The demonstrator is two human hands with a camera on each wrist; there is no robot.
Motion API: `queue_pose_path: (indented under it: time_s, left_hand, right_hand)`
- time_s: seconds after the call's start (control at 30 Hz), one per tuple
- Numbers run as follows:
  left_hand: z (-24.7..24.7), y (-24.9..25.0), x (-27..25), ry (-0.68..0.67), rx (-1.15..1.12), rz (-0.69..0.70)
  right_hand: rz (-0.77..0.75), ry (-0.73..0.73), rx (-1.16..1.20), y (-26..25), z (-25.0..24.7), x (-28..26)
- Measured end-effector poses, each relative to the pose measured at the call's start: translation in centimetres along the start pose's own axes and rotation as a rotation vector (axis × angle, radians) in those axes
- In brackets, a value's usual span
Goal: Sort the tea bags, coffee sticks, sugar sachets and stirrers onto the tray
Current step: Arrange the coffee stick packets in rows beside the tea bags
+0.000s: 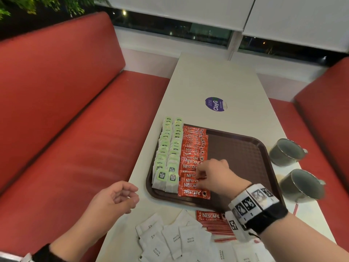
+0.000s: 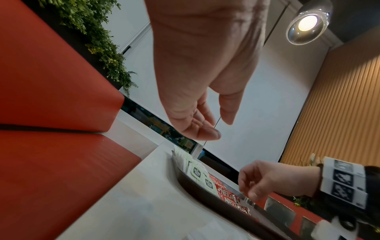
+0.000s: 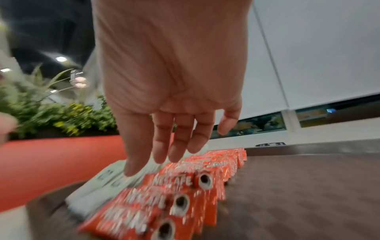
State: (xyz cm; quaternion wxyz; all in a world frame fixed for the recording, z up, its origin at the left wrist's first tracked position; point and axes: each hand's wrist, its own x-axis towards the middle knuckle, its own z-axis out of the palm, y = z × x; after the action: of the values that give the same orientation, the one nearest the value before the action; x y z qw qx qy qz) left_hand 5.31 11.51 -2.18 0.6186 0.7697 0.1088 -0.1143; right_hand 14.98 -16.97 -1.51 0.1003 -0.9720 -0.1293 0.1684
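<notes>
A brown tray (image 1: 238,152) lies on the white table. Two columns of green-tagged tea bags (image 1: 168,152) fill its left side. Beside them runs a column of red coffee sticks (image 1: 192,148). My right hand (image 1: 199,178) reaches down onto the near coffee sticks (image 3: 174,194), its fingers (image 3: 162,152) straight and touching them, pinching nothing. My left hand (image 1: 117,197) hovers over the table's left edge, loosely curled and empty. White sugar sachets (image 1: 179,239), one loose coffee stick (image 1: 209,216) and red stirrers (image 1: 221,229) lie on the table in front of the tray.
Two grey mugs (image 1: 285,152) (image 1: 302,184) stand on the table right of the tray. A purple round sticker (image 1: 215,104) is on the table beyond the tray. Red bench seats (image 1: 75,129) flank the table. The tray's right half is bare.
</notes>
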Motion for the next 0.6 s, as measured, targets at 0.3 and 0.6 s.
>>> queue_pose_path:
  time_s: [0.3, 0.6]
  left_hand:
    - [0.5, -0.2, -0.1, -0.009, 0.017, -0.017]
    - [0.6, -0.3, -0.8, -0.028, 0.047, 0.044]
  right_hand:
    - [0.004, -0.009, -0.271, -1.4, 2.0, -1.1]
    - [0.157, 0.069, 0.05, -0.8, -0.3, -3.7]
